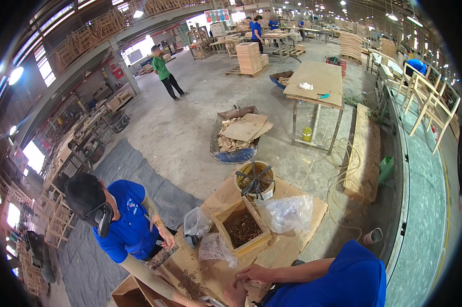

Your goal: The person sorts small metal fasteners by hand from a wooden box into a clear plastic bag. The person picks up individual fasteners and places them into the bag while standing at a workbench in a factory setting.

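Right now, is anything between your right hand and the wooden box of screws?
Nothing visible. The right hand lies just short of the wooden box, only bare board between; a clear plastic bag sits left of that path.

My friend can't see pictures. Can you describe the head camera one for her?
A person's bare hand rests on a flat brown cardboard sheet strewn with small dark metal rings, near an open wooden box of dark screws. A co-worker in a blue shirt bends over beside it in a big furniture workshop.

Tight here: the wooden box of screws [242, 231] and plastic bags [286, 212] crowd the cardboard sheet [218, 273], a co-worker [119, 217] closes the left. Open floor [174, 133] lies beyond the bucket [255, 180].
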{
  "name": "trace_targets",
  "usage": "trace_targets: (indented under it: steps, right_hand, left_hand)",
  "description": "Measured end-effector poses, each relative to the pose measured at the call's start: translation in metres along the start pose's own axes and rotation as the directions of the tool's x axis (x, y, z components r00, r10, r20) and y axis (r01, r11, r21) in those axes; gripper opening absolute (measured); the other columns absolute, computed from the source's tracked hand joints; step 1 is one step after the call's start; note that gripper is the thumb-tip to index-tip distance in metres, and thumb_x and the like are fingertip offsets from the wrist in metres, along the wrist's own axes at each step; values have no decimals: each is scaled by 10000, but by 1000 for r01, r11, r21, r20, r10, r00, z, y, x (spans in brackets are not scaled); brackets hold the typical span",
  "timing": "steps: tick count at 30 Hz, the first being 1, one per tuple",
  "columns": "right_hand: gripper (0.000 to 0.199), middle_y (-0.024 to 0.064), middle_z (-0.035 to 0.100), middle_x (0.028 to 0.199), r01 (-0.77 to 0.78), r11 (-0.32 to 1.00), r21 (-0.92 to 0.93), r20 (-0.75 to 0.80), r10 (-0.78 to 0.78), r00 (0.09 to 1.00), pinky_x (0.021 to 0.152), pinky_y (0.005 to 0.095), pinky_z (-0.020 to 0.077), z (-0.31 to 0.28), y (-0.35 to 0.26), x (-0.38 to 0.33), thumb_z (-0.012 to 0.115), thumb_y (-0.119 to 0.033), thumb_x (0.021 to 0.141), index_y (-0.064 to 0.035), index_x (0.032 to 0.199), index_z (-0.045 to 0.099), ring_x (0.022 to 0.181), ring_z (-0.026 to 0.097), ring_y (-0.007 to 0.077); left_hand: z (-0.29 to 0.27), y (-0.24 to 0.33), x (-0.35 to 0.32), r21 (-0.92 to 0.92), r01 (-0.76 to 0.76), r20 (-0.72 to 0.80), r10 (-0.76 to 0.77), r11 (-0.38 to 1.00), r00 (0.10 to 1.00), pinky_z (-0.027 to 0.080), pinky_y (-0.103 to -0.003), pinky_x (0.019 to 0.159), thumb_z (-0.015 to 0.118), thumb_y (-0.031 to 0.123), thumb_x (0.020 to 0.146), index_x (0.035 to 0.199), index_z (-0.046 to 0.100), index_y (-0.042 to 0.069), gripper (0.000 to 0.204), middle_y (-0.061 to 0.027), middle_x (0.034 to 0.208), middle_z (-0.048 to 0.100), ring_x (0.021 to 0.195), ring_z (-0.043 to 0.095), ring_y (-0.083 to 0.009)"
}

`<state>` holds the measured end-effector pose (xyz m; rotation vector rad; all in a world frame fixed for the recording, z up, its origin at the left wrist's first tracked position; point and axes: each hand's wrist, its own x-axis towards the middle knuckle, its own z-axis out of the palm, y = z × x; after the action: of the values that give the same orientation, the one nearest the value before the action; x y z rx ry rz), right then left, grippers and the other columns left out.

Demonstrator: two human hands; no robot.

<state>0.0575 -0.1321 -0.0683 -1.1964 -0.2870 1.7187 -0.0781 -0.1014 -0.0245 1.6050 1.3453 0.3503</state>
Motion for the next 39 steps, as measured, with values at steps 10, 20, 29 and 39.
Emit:
trace_targets:
  steps: [10,20,29,39]
  right_hand:
    - [298,12,679,1096,-125,965,232,87,107,990,779,221,484,3,-39,-14,657,-216,925,-57,1177,646,958,626,99]
    - [202,41,686,1030,-59,982,181,201,22,979,816,251,527,-16,-31,26,687,-135,890,-32,1063,676,911,644,128]
    - [274,-7,676,819,135,905,-403,182,-66,981,632,233,467,8,-65,24,731,-285,843,-55,992,741,699,556,79]
    - [320,143,727,834,317,320,-893,282,-150,947,702,360,527,25,-52,56,717,-300,788,-30,959,738,754,690,215]
  left_hand:
    - [12,2,6,-110,-250,-234,219,962,947,500,-296,502,613,98,910,1005,591,-54,181,-154,796,657,592,637,-169]
    - [6,2,21,-227,-267,-158,235,936,959,467,-292,455,585,64,915,1206,512,-47,319,-121,778,639,545,603,-147]
    - [-5,-15,39,-725,-147,-12,201,673,979,556,-301,542,548,82,950,1257,514,-32,330,-123,878,662,630,664,-200]
    - [-42,-12,36,-357,-54,-145,1,933,989,535,-302,688,612,129,902,1019,697,16,184,-100,907,694,825,676,-193]
